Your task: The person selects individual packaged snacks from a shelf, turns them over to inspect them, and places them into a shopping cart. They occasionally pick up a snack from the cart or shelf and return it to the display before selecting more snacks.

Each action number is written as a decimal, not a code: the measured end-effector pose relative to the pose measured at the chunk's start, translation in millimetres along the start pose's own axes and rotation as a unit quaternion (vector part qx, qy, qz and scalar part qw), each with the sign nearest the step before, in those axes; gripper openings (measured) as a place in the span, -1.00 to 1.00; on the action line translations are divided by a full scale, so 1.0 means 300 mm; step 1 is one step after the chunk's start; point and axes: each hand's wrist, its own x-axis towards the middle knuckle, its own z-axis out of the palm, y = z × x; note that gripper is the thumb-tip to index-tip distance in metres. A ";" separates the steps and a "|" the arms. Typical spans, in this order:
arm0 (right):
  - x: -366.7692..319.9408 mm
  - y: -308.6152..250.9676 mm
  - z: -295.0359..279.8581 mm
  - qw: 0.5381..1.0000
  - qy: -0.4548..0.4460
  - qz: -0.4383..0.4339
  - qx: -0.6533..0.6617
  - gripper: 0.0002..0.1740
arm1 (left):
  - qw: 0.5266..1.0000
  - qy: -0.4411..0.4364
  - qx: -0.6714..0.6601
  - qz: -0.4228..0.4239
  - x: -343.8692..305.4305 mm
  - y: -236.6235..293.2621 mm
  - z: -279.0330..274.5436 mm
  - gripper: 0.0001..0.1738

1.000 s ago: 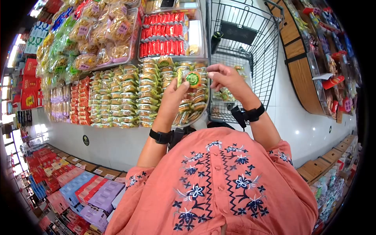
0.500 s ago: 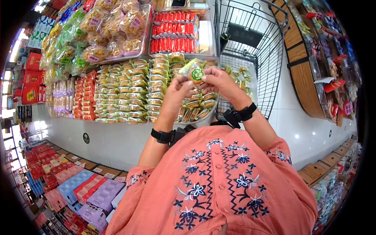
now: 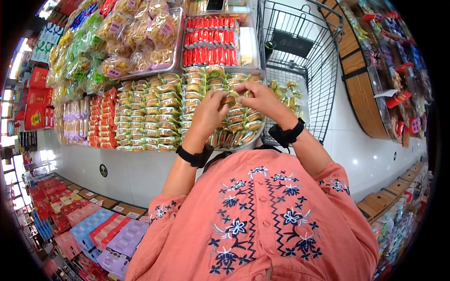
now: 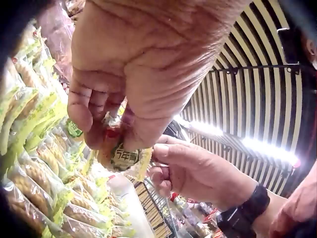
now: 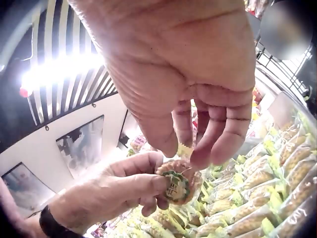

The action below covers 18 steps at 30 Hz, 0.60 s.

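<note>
A round cookie in a clear wrapper (image 3: 229, 99) with a green label is held up over the stacked cookies, between both hands. My left hand (image 3: 209, 114) pinches it between thumb and fingers. The label (image 5: 174, 187) faces the right wrist camera, and the cookie's ridged brown surface shows beside it. My right hand (image 3: 263, 100) has its thumb and finger at the wrapper's yellow crimped edge (image 4: 143, 163), pinching there; its fingertips are partly hidden in the head view. Rows of similar wrapped cookies (image 3: 194, 105) lie beneath the hands.
A wire shopping cart (image 3: 323, 89) stands at the right, with small packets inside. Behind the cookies are a bin of red packets (image 3: 211, 54) and bagged snacks (image 3: 115, 28). A curved wooden shelf (image 3: 363, 89) stands farther right. Boxed goods (image 3: 93, 225) line the left.
My right hand came in from the right to the wrapped cookie. The cookie then turned in my hands, so its green label no longer faces the head camera.
</note>
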 end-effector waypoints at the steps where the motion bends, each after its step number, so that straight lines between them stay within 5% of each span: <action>1: 0.002 -0.012 0.010 1.000 -0.004 -0.012 -0.010 -0.62 | 1.000 -0.005 -0.004 0.006 0.003 -0.011 0.005 -0.60; 5: 0.024 -0.011 0.043 0.996 0.021 -0.063 -0.055 -0.73 | 1.000 0.005 -0.010 0.027 0.015 -0.043 0.014 -0.56; 8: 0.054 0.049 0.064 0.999 0.037 0.027 0.027 -0.79 | 0.997 0.058 -0.036 0.028 0.016 -0.074 0.023 -0.53; 18: 0.221 0.197 0.144 0.983 0.184 0.013 -0.001 -0.79 | 0.989 0.099 -0.087 -0.065 -0.059 -0.101 -0.083 -0.54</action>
